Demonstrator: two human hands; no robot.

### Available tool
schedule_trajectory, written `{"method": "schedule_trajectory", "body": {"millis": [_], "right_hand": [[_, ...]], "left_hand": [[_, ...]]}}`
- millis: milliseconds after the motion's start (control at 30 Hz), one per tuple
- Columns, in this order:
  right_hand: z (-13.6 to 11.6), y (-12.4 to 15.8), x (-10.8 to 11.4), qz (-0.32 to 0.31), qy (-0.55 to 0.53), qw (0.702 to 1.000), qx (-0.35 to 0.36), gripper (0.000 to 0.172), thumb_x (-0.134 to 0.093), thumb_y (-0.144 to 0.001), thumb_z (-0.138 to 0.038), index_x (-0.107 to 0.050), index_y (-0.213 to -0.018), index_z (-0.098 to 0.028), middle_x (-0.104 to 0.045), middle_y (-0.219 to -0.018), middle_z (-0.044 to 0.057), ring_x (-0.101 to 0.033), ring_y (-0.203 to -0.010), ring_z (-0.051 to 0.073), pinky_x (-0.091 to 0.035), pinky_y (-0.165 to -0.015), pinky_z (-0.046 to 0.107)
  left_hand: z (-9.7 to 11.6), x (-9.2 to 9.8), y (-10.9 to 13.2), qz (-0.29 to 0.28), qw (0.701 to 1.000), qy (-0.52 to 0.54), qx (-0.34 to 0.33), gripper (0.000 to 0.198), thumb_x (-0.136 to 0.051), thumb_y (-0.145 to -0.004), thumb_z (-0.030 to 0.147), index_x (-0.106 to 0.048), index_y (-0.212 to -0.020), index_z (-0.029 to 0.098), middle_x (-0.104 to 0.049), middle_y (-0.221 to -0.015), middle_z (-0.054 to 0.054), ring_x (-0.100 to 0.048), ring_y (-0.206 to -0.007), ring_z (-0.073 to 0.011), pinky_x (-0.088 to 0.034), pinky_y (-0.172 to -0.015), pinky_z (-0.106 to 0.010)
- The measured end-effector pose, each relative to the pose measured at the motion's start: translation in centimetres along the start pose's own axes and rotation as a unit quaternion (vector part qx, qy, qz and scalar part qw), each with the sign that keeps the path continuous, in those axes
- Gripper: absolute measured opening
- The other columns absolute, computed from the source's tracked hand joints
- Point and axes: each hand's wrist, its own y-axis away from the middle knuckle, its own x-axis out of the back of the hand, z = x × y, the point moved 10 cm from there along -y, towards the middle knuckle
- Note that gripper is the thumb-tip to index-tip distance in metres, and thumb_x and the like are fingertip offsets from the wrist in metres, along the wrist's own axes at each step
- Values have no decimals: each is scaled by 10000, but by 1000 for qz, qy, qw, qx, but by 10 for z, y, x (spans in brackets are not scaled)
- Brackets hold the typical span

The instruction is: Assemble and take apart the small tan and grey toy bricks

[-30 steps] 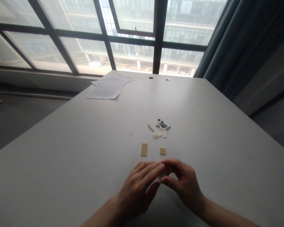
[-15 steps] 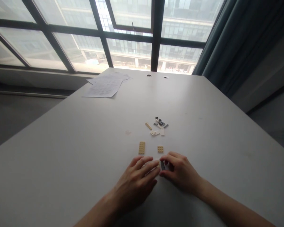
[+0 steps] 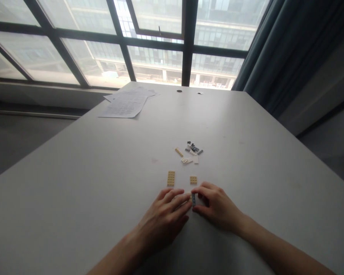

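Near the front of the white table, my right hand (image 3: 215,202) pinches a narrow grey brick (image 3: 193,199) by its two ends, between thumb and index finger. My left hand (image 3: 169,214) lies just left of it, fingers pointing right, over light pieces mostly hidden under the fingertips. A bit of tan (image 3: 190,198) shows between those fingertips and the grey brick. Beyond my hands lie a longer tan plate (image 3: 171,178) on the left and a smaller tan plate (image 3: 193,180) on the right.
Farther back is a loose pile of grey, black and white pieces (image 3: 193,148), with a thin tan strip (image 3: 179,152) at its left. Printed papers (image 3: 124,105) lie at the far left of the white table (image 3: 246,152). Windows and a dark curtain (image 3: 263,49) stand behind.
The grey brick has moved slightly left in my right hand and turned so its studs show, now close against the tan bit. My left hand has barely moved.
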Motion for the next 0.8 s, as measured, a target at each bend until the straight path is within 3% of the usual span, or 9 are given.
{"method": "schedule_trajectory", "body": {"millis": [567, 800], "right_hand": [[-4, 0, -3, 22, 46, 999, 13, 242, -667, -799, -232, -635, -1037, -211, -601, -907, 32, -556, -772, 171, -439, -712, 273], [-4, 2, -1, 35, 14, 999, 16, 474, -747, -743, -280, -584, -1180, -197, -611, -895, 30, -558, -753, 173, -451, -720, 290]], "left_hand": [[-5, -6, 4, -13, 999, 31, 23, 272, -548, -890, 194, -597, -1158, 200, -644, -1203, -46, -544, -1124, -238, -405, -968, -412], [-8, 3, 4, 26, 998, 41, 30, 260, -571, -865, 142, -604, -1117, 201, -633, -1188, -72, -543, -1103, -229, -422, -943, -395]]}}
